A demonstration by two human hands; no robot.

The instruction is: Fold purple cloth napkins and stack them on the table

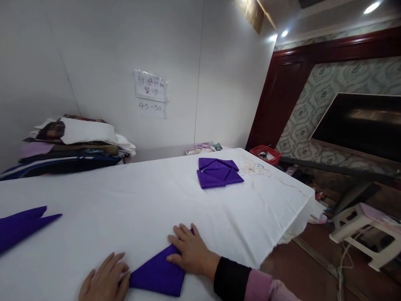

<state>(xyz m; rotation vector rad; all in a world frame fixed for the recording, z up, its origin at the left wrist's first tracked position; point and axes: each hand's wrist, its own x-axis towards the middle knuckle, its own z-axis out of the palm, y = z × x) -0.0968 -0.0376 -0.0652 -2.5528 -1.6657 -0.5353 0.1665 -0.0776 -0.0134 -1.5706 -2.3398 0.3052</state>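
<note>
A folded purple napkin [159, 274] lies on the white tablecloth at the near edge of the view, its narrow corner pointing left. My right hand [190, 251] rests flat over its upper right part, fingers stretched out and a little apart. At the narrow corner, my left hand [105, 281] has its thumb and forefinger closed together on the tip, while its other fingers reach forward over the cloth. Part of the left hand is cut off by the bottom edge.
More purple napkins [216, 173], folded, lie toward the far right of the table [119, 209]. Another purple cloth [16, 229] with two points is at the left edge. Behind stand stacked fabrics [85, 133], a red basket [265, 155] and, on the floor, a white stool [368, 231].
</note>
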